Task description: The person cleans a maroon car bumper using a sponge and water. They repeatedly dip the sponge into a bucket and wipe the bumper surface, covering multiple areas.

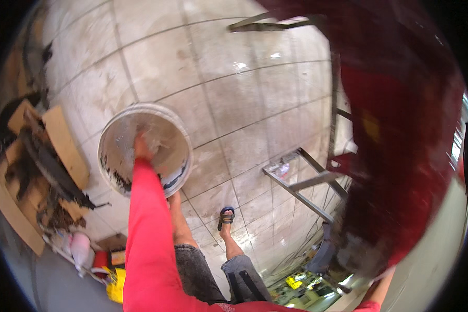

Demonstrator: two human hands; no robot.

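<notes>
My left arm, in a red sleeve, reaches down into a white round bucket (184,125) on the tiled floor. Inside is cloudy greyish water (169,138), and dark smears mark the bucket's inner wall. My left hand (142,145) dips into that water; its fingers are blurred and partly covered, so their closing does not show. At the lower right only a piece of my right forearm (384,285) appears, beside a large dark red glossy panel (405,125). The right hand itself is out of sight.
A metal frame stand (317,182) is beside the red panel. To the left lie cardboard pieces (65,145) and a black strip (49,161). A pinkish bottle (80,249) and a yellow item (117,286) are at lower left. My sandalled foot (226,218) rests on the tiles.
</notes>
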